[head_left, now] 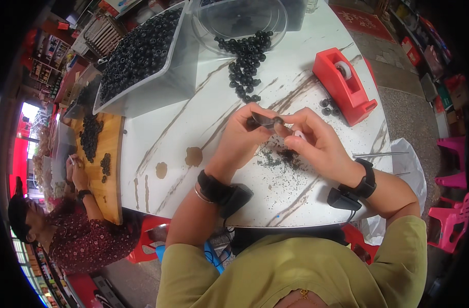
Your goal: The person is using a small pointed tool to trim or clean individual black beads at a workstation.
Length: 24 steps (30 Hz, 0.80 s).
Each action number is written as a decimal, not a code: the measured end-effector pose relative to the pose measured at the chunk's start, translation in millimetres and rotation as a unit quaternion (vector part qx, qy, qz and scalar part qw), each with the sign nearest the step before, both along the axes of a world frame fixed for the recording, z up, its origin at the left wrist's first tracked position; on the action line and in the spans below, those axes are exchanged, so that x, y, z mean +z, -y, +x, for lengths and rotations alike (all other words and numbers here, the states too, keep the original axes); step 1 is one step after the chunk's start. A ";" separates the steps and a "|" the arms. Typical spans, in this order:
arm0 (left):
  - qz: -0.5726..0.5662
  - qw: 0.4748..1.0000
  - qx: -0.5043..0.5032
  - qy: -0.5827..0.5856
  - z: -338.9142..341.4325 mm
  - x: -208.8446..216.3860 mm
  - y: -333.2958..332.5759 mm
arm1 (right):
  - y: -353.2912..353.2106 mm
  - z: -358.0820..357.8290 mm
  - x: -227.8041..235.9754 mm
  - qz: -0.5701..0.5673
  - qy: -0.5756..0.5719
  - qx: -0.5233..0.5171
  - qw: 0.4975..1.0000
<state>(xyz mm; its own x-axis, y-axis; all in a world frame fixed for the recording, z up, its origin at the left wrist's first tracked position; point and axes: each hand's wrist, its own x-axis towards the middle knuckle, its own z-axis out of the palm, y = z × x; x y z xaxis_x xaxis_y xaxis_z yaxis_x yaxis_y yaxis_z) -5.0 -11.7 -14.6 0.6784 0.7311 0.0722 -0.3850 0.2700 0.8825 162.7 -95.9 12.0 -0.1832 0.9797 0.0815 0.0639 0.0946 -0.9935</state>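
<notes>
Where hands meet, left hand point(241, 134) and right hand point(316, 143) pinch bead point(278, 121).

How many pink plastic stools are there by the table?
2. Both stand on the floor at the right edge: one pink stool higher up, another pink stool nearer the person's right elbow. More may be hidden beyond the dark rim.

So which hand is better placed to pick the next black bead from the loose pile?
Probably the left hand: it lies nearest the trail of black beads. The right hand sits further off, nearer the red tape dispenser.
</notes>
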 end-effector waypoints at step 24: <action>0.044 0.999 0.005 -0.006 -1.9 -4.5 -3.4 | 0.2 0.4 0.6 0.010 0.037 -0.015 0.999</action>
